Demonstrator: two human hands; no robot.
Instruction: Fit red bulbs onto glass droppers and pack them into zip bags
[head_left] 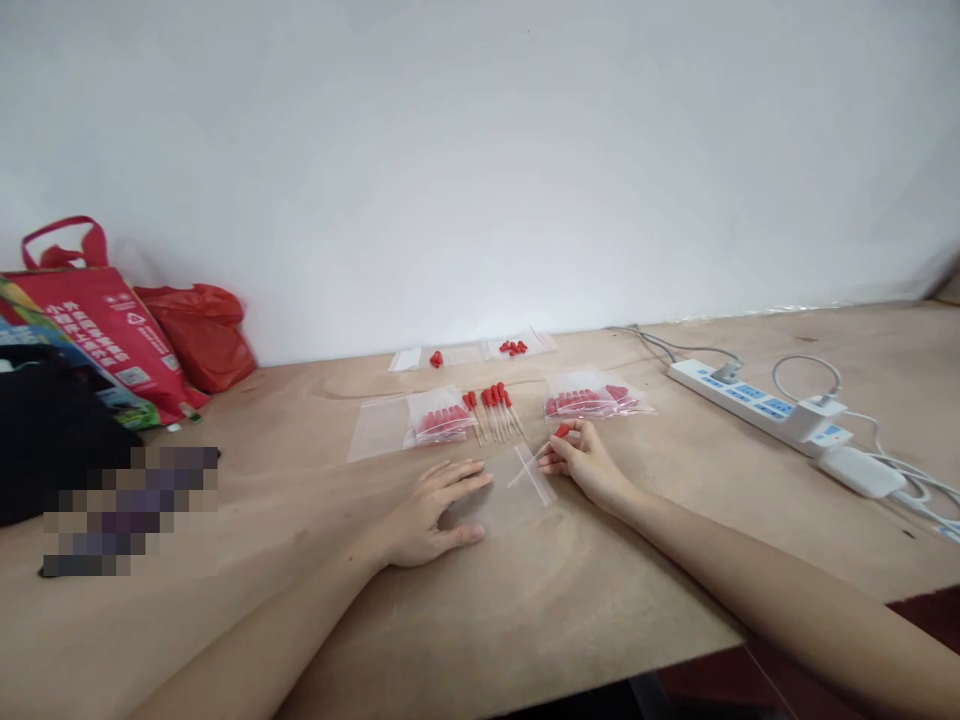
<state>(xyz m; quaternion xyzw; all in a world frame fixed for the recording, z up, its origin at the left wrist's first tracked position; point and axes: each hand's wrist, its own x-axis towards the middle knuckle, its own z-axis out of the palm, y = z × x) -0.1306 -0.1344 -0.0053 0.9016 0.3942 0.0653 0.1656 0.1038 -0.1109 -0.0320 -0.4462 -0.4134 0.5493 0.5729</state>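
My right hand (583,462) pinches a dropper (561,431) by its red bulb. Its thin pale tube slants down to the left, over the mouth of a clear zip bag (496,500) on the table. Fingers spread, my left hand (442,512) rests at the left side of that bag. Just beyond lies a row of several red-bulbed droppers (495,408), bulbs pointing away from me. A filled bag (442,418) with red bulbs showing through lies left of the row, and another filled bag (585,398) lies to the right.
Small loose red pieces (514,348) lie on clear bags near the wall. A white power strip (750,400) with plugs and cables stands at the right. A red shopping bag (112,335), a red plastic bag (206,335) and a black cloth item (52,440) are at the left.
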